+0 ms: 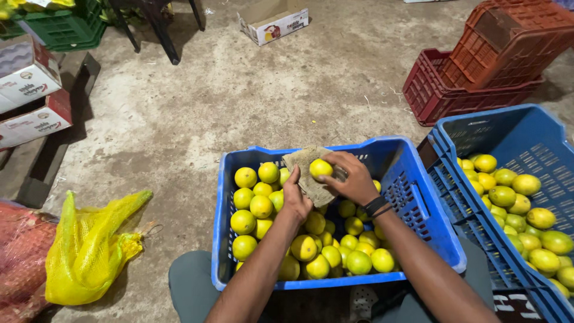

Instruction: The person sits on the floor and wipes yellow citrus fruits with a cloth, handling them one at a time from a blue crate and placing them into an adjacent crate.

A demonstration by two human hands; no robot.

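A yellow-green citrus fruit [320, 168] is sitting on a piece of coarse brown cloth [310, 173], above the middle of a blue plastic crate [412, 197] that is resting against the person's lap. The right hand [353, 177] is closing its fingers around the fruit from the right side, pressing it against the cloth. The left hand [295, 197] is gripping the cloth from below and behind, fingers folded under its lower edge, so the cloth is lying between that palm and the fruit. A dark band [376, 206] is circling the right wrist.

Underneath the hands, the crate is holding a heap of similar fruits [311, 245], yellow and green mixed. Just beside it on the right, a second blue crate [520, 137] is holding more of the same fruit. Farther back on the concrete floor [239, 90], red crates [478, 66] are lying stacked, one tilted. A yellow mesh sack [89, 251] is lying crumpled at the left, and cardboard boxes [30, 90] are standing near the far-left edge
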